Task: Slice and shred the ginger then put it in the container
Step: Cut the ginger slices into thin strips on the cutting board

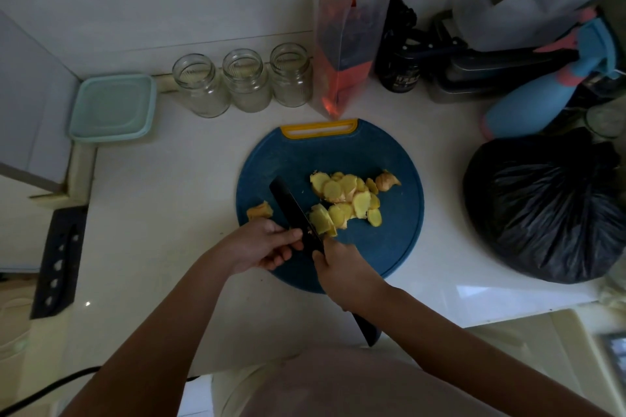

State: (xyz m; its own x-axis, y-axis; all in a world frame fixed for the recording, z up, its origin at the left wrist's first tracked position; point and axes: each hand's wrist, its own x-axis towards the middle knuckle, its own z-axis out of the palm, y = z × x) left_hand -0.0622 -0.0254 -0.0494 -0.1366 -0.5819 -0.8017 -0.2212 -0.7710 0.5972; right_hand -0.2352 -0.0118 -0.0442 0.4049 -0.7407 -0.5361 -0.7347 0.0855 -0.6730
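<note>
On a round blue cutting board (389, 247) lies a loose heap of pale yellow ginger slices (345, 196), already cut into coins but not yet shredded. The right hand (342, 269) has its fingers wrapped round the handle of a black knife (291, 210), whose blade angles away across the board. A few slices sit against the blade's right face. The left hand (261, 244) is at the blade's other face: its thumb reaches the flat of the steel and the other fingers (281, 256) curl beneath. Whether they pinch the blade cannot be told. The hand is probably there to steady the knife or clear stuck slices. A knobbly end piece (259, 210) lies apart at the board's left edge, and another (389, 179) lies beyond the heap, likely set aside as trimmings.

The board rests on a white table (169, 179) in dim light. At the back stand three open glass jars (245, 83) and a lidded teal box (111, 108); which is the intended container is unclear. Also there are a clear plastic bag (345, 44), a blue spray bottle (542, 95) and, on the right, a full black rubbish bag (542, 210).
</note>
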